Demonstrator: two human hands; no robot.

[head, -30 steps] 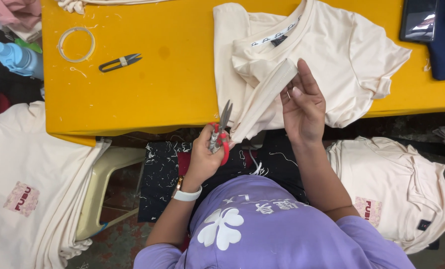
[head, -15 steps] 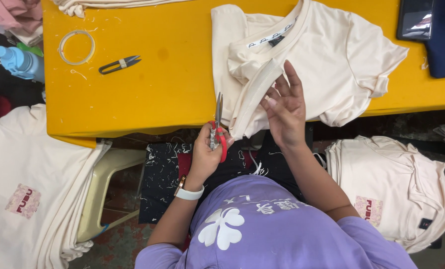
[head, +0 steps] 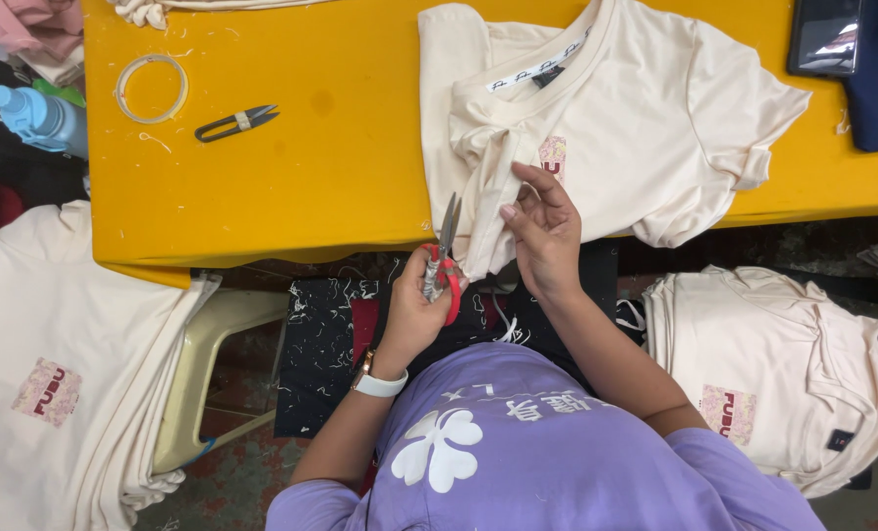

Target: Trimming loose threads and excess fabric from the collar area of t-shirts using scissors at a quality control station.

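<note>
Yellow counter (head: pixel 311 147) carries the cream shirt (head: pixel 636 128), whose folded part hangs over the near edge. My left hand (head: pixel 424 300) is closed around red-handled scissors (head: pixel 444 261) just beside that fold; my right hand (head: pixel 547 231) fingers pinch it.

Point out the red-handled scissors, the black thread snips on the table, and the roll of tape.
Red-handled scissors (head: pixel 446 258): head view, on the blades just above the left hand's grip.
Black thread snips (head: pixel 234 122): head view, on the middle of the body.
Roll of tape (head: pixel 150 65): head view, on the ring's upper rim.
</note>
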